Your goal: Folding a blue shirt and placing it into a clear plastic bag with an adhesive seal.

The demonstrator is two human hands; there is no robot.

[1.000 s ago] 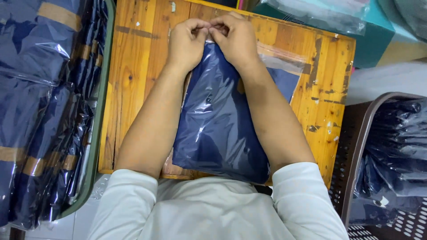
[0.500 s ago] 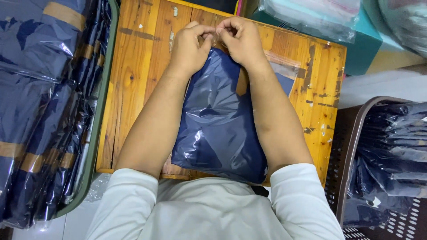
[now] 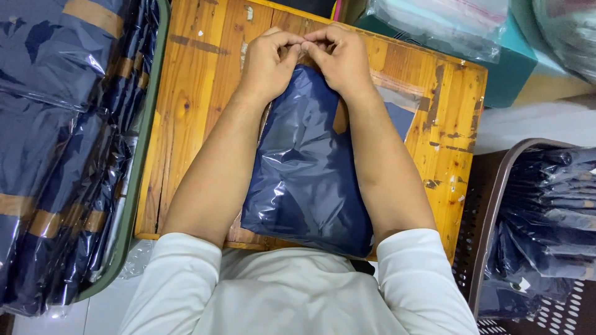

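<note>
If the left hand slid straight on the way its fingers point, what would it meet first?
The left hand has its fingertips curled toward the right hand, at the top edge of the bagged navy garment. It would probably meet the right hand's fingertips at once.

A garment packing room: stacks of bagged navy clothes (image 3: 56, 155) fill the left bin, more fill a basket (image 3: 496, 211), beside a wooden table (image 3: 192, 99).
</note>
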